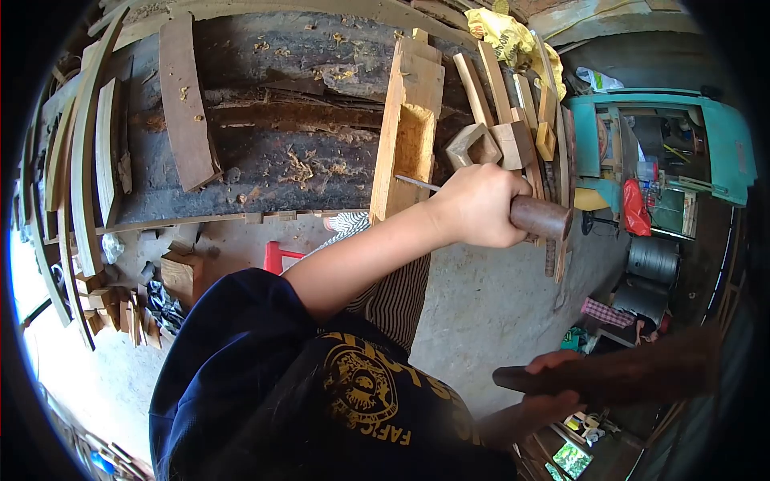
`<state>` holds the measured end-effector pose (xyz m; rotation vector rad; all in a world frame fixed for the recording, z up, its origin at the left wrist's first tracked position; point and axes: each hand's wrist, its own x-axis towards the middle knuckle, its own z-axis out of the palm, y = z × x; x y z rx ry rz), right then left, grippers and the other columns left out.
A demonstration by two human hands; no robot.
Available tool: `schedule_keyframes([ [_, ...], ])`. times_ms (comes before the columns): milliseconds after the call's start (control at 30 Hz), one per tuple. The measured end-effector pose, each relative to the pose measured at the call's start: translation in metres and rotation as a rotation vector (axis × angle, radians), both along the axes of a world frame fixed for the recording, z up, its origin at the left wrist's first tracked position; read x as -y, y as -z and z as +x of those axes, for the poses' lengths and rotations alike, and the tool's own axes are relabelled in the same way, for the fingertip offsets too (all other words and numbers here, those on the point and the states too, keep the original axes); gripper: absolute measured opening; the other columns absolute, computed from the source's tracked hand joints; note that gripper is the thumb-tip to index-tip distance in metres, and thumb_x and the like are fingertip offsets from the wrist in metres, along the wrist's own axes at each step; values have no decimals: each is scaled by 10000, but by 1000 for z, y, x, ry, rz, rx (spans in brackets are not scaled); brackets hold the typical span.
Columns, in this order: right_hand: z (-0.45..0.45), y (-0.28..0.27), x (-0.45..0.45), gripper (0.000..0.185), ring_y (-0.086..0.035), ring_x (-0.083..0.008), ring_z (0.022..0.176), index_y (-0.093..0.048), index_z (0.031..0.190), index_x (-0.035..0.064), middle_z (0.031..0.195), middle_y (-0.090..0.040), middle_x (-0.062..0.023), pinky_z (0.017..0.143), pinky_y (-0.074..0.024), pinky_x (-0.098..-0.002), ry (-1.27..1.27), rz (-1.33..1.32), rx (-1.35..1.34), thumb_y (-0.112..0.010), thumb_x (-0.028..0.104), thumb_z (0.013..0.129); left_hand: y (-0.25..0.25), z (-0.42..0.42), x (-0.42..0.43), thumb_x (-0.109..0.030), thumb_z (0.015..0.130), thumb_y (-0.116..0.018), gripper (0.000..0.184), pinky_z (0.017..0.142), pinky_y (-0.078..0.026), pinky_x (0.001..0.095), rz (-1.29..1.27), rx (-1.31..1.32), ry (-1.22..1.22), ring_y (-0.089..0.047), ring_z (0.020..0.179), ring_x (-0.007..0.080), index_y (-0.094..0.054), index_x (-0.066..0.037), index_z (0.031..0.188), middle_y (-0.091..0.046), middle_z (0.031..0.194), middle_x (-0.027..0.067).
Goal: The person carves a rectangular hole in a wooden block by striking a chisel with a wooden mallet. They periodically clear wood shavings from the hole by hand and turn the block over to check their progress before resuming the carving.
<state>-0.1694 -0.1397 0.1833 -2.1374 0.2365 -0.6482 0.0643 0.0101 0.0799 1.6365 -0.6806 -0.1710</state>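
Note:
My left hand is closed around the brown wooden handle of a chisel. Its thin metal blade reaches left to the lower end of a hollow cut in a pale wooden block. The block lies across a dark, rough log bench with wood chips around it. Low on the right, my right hand grips a dark wooden mallet, shaped like a thick bar, slightly blurred and in shadow. The mallet is apart from the chisel handle.
Several wooden pieces and a hollow wooden block lie right of the worked block. A brown board crosses the log bench. Long strips line the left. A yellow bag, a teal cabinet and a red stool stand around.

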Motion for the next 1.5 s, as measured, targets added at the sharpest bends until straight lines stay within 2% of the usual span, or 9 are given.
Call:
schedule_keyframes([
  [133, 31, -5, -22, 684, -537, -196, 511, -432, 1040, -60, 679, -533, -122, 436, -438, -260, 14, 38, 194, -457, 609, 903, 2, 2, 2, -193, 594, -682, 193, 644, -538, 395, -36, -29, 2, -654, 660, 337, -673, -57, 730, -644, 653, 147],
  [300, 66, 12, -54, 328, -524, -134, 567, -376, 1151, 5, 695, -521, -73, 517, -425, -255, -12, 39, -322, -522, 157, 900, 8, -6, -1, -212, 586, -690, 197, 618, -528, 407, -27, 30, -11, -642, 653, 346, -660, -63, 710, -637, 648, 145],
  [567, 45, -13, -47, 461, -519, -154, 503, -440, 1020, -33, 715, -546, -93, 467, -423, -250, 21, 181, 162, -530, 409, 923, 18, -20, -9, -271, 625, -665, 180, 609, -531, 426, -69, 127, 57, -647, 643, 337, -641, -107, 694, -638, 642, 132],
  [667, 43, 17, -30, 367, -521, -143, 525, -411, 1076, -35, 757, -534, -94, 485, -435, -251, -143, -95, -210, -506, 292, 937, 26, -27, -11, -270, 615, -675, 178, 576, -514, 420, -94, 169, 69, -638, 621, 329, -623, -110, 673, -622, 614, 114],
  [800, 40, 31, -52, 337, -511, -139, 549, -364, 1206, -4, 750, -523, -97, 474, -465, -274, -93, 50, -400, -479, 176, 945, 47, -30, -13, -277, 609, -676, 175, 561, -507, 409, -65, 238, 119, -628, 600, 325, -606, -122, 650, -610, 597, 96],
  [1100, 9, -4, -48, 837, -540, -188, 531, -225, 1353, 13, 768, -540, -160, 433, -477, -273, 169, 123, 52, -562, 597, 856, 40, -31, -9, -223, 569, -711, 208, 530, -498, 393, -126, 284, 26, -622, 583, 295, -580, -118, 692, -606, 624, 69],
  [1200, 18, -5, -46, 706, -555, -193, 505, -337, 1208, 8, 742, -533, -133, 418, -464, -280, 216, 49, 23, -531, 601, 877, 25, -33, -5, -225, 582, -702, 199, 528, -500, 397, -94, 244, 18, -626, 587, 298, -584, -115, 697, -606, 621, 73],
  [1400, 21, -3, -43, 865, -536, -193, 502, -173, 1410, 53, 778, -528, -169, 392, -463, -277, 234, 144, -29, -596, 560, 851, 15, -25, 1, -226, 599, -685, 180, 576, -516, 410, -37, 163, 13, -638, 628, 319, -605, -99, 698, -630, 647, 95],
  [1500, 25, -10, -41, 811, -540, -191, 510, -293, 1310, -2, 782, -534, -163, 407, -460, -273, 212, 46, -21, -547, 617, 853, 10, -20, 0, -222, 600, -683, 177, 597, -523, 411, -3, 123, 49, -640, 642, 326, -614, -92, 697, -642, 666, 104],
])
